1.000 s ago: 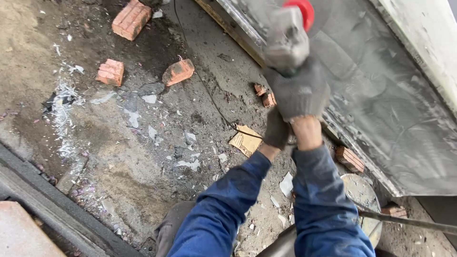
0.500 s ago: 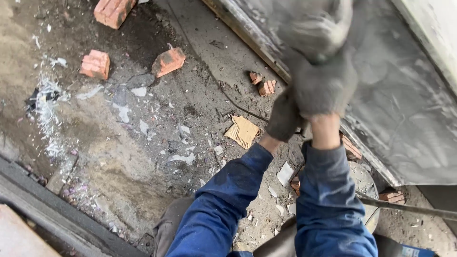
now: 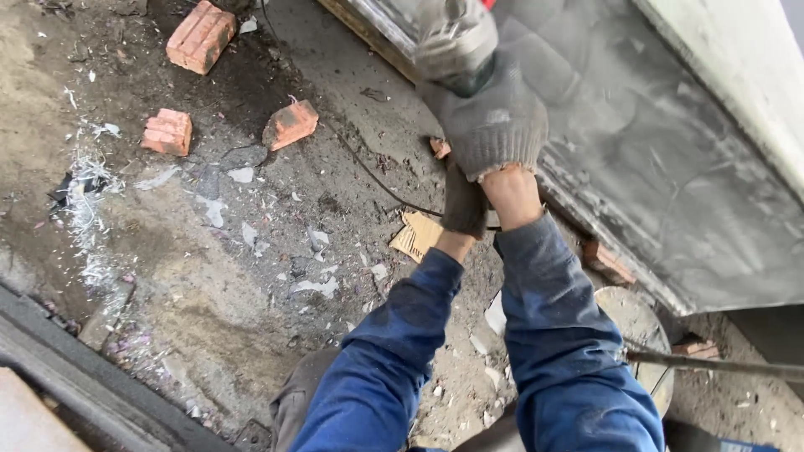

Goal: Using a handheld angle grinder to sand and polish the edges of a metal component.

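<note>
A grinder point(image 3: 456, 42) at twelve o'clock is gripped by the gloved right hand point(image 3: 494, 117); the left hand point(image 3: 463, 201) is mostly hidden, its grip cannot be told.

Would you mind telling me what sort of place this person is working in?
Probably a building or renovation site: broken red brick pieces lie on the dusty rubble-strewn concrete floor, beside a grey rendered wall, and both hands wear work gloves.

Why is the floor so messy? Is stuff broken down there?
Yes. Broken red brick pieces lie scattered on the dirty concrete floor, along with pale chips and shavings and a torn cardboard scrap. It looks like rubble, not tidy stacks.
</note>
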